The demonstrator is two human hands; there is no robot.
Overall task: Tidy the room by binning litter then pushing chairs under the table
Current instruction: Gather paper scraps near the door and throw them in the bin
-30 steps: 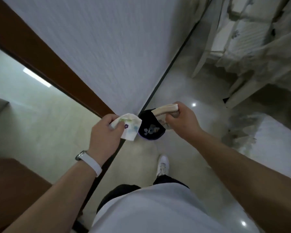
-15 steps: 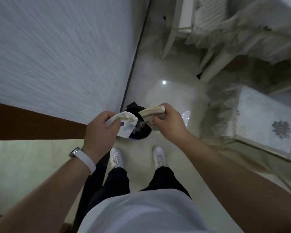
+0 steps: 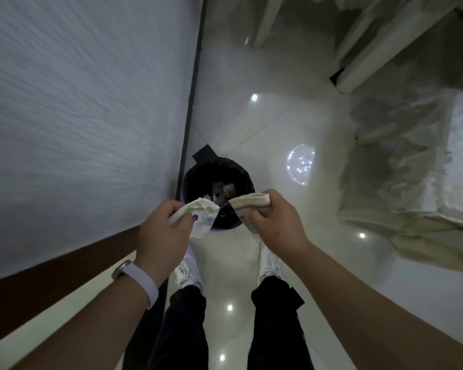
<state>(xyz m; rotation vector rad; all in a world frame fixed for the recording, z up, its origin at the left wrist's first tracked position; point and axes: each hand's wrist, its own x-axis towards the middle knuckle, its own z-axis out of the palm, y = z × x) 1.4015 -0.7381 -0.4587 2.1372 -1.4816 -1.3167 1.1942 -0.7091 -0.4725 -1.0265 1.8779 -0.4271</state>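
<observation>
A round black bin (image 3: 198,172) stands on the pale floor against the wall, with bits of litter inside. My left hand (image 3: 162,236) grips a crumpled white paper with a small printed pattern (image 3: 202,222) over the bin's near rim. My right hand (image 3: 277,222) grips a folded beige wrapper (image 3: 249,202), also held above the near rim. Both pieces of litter almost touch each other above the bin.
A white textured wall (image 3: 78,116) with a dark skirting strip runs along the left. A cloth-covered table (image 3: 425,169) and white chair legs (image 3: 265,20) stand at the right and top. My two feet in white shoes (image 3: 187,271) stand just before the bin.
The view has tipped down and closer to the bin. Both hands, still holding their litter, have come together over the bin's near rim.
</observation>
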